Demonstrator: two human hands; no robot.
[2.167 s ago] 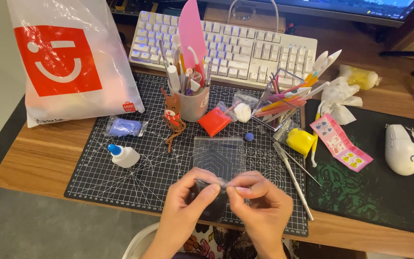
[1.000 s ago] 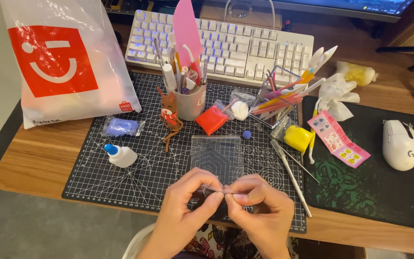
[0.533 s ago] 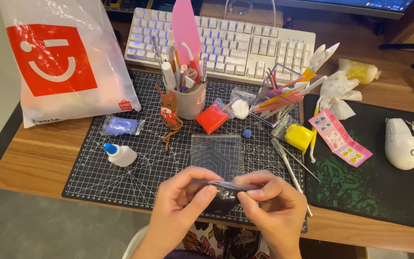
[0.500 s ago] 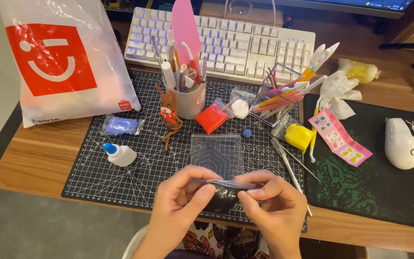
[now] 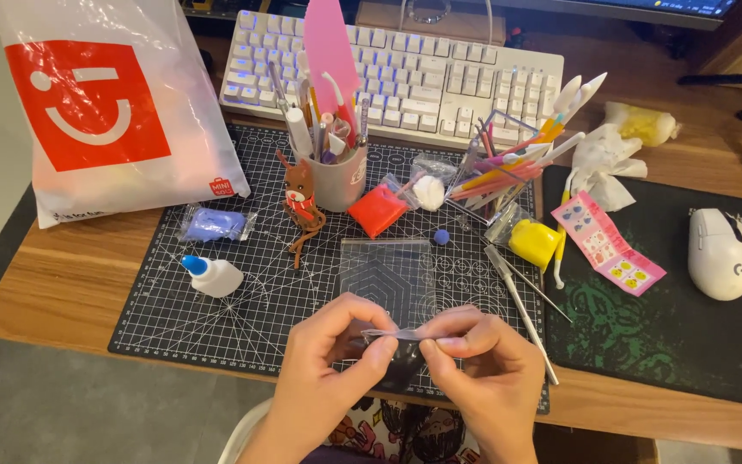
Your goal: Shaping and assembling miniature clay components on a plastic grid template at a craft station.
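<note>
Both hands meet at the near edge of a black cutting mat [image 5: 216, 318]. My left hand [image 5: 328, 361] and my right hand [image 5: 483, 365] pinch the top of a small clear plastic bag [image 5: 397, 339] with a dark lump inside it. An empty clear zip bag [image 5: 386, 271] lies flat on the mat just beyond my fingers. A red clay packet [image 5: 377, 209], a blue clay packet [image 5: 214, 224] and a yellow clay packet [image 5: 534, 243] rest farther back.
A grey cup of tools [image 5: 337, 172], a small brown figurine [image 5: 301, 206], a glue bottle [image 5: 212, 275], thin metal tools [image 5: 521, 301], a clear holder of sculpting sticks [image 5: 508, 167], a white keyboard [image 5: 405, 73], a white shopping bag [image 5: 113, 112], a mouse [image 5: 723, 253].
My hands have drawn slightly toward me and pulled a little apart, stretching the top of the small bag between the fingertips. Nothing else on the desk has moved.
</note>
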